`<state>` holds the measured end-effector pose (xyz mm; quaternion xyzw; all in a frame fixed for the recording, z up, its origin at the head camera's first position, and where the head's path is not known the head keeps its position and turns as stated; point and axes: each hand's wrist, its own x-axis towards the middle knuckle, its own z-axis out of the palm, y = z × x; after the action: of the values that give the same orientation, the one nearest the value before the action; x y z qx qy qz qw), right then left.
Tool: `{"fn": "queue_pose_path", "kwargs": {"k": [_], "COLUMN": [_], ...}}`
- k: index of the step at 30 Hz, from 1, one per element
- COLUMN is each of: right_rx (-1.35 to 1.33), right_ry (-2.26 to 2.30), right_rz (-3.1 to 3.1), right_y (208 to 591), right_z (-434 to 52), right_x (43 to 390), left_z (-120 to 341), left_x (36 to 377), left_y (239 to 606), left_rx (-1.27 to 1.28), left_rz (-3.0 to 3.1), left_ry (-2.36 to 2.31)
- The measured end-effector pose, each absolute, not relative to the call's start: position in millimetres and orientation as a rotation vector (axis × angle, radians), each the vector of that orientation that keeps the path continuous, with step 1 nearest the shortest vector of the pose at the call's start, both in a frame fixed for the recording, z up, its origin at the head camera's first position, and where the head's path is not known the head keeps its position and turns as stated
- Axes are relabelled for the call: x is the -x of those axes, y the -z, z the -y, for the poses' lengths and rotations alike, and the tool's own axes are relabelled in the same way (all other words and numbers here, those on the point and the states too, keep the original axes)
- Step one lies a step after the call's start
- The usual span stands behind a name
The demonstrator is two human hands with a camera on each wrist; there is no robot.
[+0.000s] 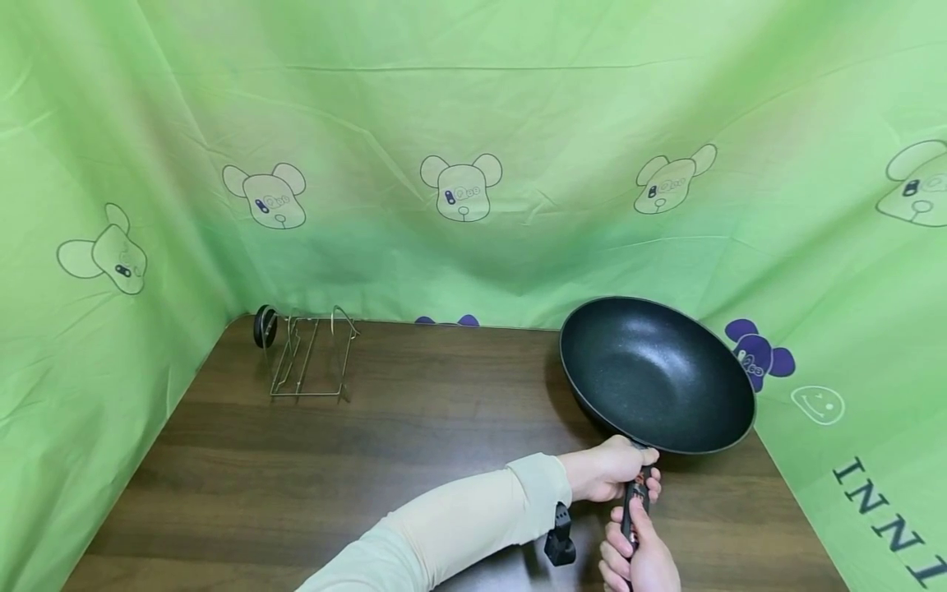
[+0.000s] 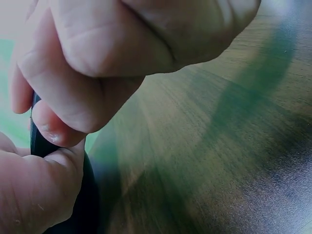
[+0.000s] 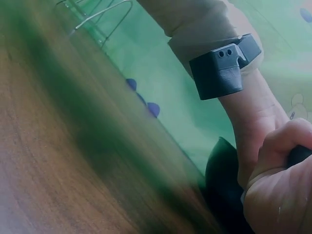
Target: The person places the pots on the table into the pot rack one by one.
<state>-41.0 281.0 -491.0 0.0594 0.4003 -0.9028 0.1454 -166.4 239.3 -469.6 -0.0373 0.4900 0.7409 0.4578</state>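
Note:
A black wok [image 1: 658, 374] with a long black handle [image 1: 635, 511] is at the right of the table, its bowl tilted and facing up. My left hand [image 1: 608, 470] grips the handle close to the bowl, with the fingers wrapped round it. Lower on the same handle, my right hand [image 1: 642, 552] holds on, its thumb lying along the top. In the left wrist view, curled fingers [image 2: 83, 92] surround the dark handle. The right wrist view has my right hand [image 3: 282, 195] in front of part of the wok [image 3: 222, 185].
A wire rack [image 1: 307, 362] stands at the table's back left, with a round black object [image 1: 265, 326] at its left end. Green printed curtain [image 1: 459, 271] encloses the back and sides of the brown wooden table [image 1: 414, 395].

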Motion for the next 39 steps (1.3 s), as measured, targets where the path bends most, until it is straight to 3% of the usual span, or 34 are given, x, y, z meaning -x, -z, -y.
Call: {"fn": "queue_pose_path", "kwargs": {"k": [7, 39], "right_rx": [-0.334, -0.227], "right_ry": [2.547, 2.669], "right_rz": [-1.320, -1.359], "right_y": [489.3, 492.5], "right_z": [-275.3, -267.6], "right_x": [40.3, 36.2], "left_z": [-239.3, -237.6], "left_x": [167.2, 160.7], "left_y": [471.7, 456.0], "left_rx": [0.088, -0.020], "left_rz": [-1.203, -1.248], "left_ry": [-1.822, -1.842]}}
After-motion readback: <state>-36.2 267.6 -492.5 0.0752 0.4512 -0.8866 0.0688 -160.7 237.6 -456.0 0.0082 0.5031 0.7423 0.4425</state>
